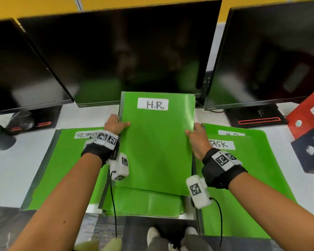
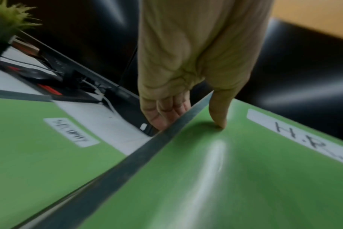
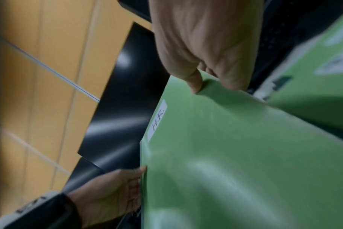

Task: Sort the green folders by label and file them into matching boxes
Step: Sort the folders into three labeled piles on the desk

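Two hands are holding one green folder marked H.R. (image 1: 156,142) above the table (image 1: 7,165) in the head view. The left hand (image 1: 114,125) is pinching its left edge and the right hand (image 1: 196,133) its right edge, so the label is facing up, probably so that it can be read. Under it a small stack of green folders (image 1: 143,201) is lying at the table's near edge. To the left a folder marked with a word beginning SECUR (image 1: 62,169) is lying flat; to the right a TASK folder (image 1: 243,178) is lying over another H.R. folder (image 1: 243,132), which suggests piles sorted by label. Red and dark boxes (image 1: 308,127) are standing at the far right; their labels are too blurred to read.

From the left wrist, the left hand's thumb (image 2: 218,114) is pressing on the cover while its fingers (image 2: 164,111) are curling under the dark spine (image 2: 147,155), bearing that side's weight.

From the right wrist, the right hand (image 3: 206,51) is clamping the folder's far edge, thumb on top, and the left hand (image 3: 112,190) is gripping the opposite side. The thin cover is bowing slightly between them, which looks like the reason for a two-sided hold.
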A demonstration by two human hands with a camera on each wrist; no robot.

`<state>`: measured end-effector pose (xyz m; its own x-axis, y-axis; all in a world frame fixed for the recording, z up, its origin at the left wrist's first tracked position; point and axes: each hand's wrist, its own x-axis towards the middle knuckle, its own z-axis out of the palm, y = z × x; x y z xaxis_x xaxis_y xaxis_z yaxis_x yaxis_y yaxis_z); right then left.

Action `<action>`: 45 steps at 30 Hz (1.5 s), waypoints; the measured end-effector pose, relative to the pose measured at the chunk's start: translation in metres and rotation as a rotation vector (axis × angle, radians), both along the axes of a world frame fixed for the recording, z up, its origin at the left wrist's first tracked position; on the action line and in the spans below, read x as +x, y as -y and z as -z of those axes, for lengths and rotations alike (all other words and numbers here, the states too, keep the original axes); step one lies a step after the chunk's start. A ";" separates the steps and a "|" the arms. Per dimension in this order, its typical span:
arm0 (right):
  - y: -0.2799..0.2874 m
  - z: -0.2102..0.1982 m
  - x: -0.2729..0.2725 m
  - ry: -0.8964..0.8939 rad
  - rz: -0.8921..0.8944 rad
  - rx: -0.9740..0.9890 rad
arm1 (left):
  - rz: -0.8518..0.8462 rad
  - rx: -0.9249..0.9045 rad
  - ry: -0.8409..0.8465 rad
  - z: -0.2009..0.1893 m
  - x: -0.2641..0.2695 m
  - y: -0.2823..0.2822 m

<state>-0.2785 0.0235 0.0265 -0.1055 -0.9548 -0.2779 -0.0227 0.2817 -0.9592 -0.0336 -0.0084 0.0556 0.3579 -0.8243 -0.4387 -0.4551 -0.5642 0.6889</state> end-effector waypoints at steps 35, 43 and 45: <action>-0.008 -0.012 -0.097 -0.349 -0.132 0.354 | 0.505 0.124 -0.024 0.050 -0.161 0.002; -0.030 0.027 -0.138 -0.580 -0.290 0.352 | 0.469 0.057 0.040 0.065 -0.215 0.003; -0.031 0.032 -0.143 -0.619 -0.336 0.333 | 0.488 0.013 0.065 0.067 -0.221 0.001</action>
<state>-0.4220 0.0540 -0.0053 -0.0549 -0.8394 -0.5407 -0.6613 0.4363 -0.6102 -0.2541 -0.0095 -0.0109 -0.0416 -0.8971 -0.4399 -0.7102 -0.2831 0.6446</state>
